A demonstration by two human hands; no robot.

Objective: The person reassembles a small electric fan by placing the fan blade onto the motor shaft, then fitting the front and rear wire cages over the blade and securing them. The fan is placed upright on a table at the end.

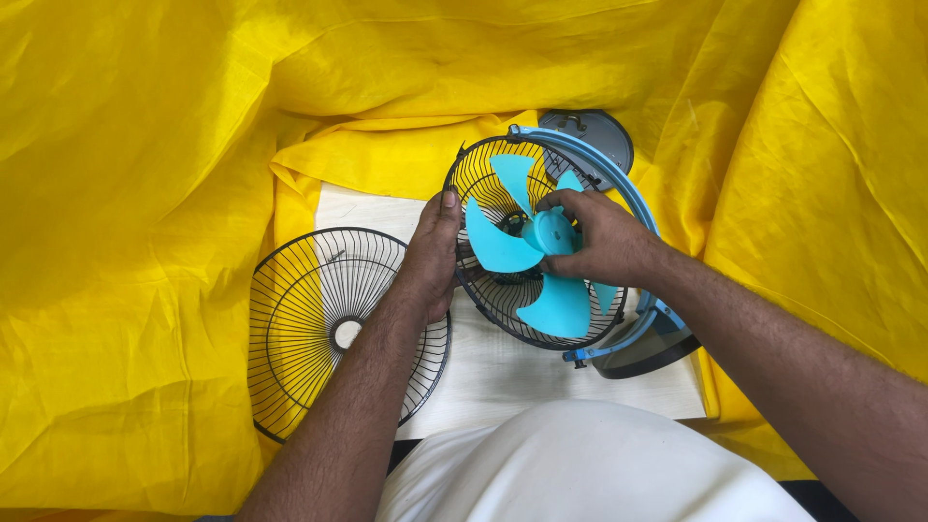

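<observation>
Head view shows the right hand (594,237) gripping the hub of the turquoise fan blade (541,266) inside the rear guard (483,174), left hand (432,256) bracing its rim, front grille (300,319) lying left, blade fitting seemingly underway

No packages, labels, signs or screens are in view.
</observation>
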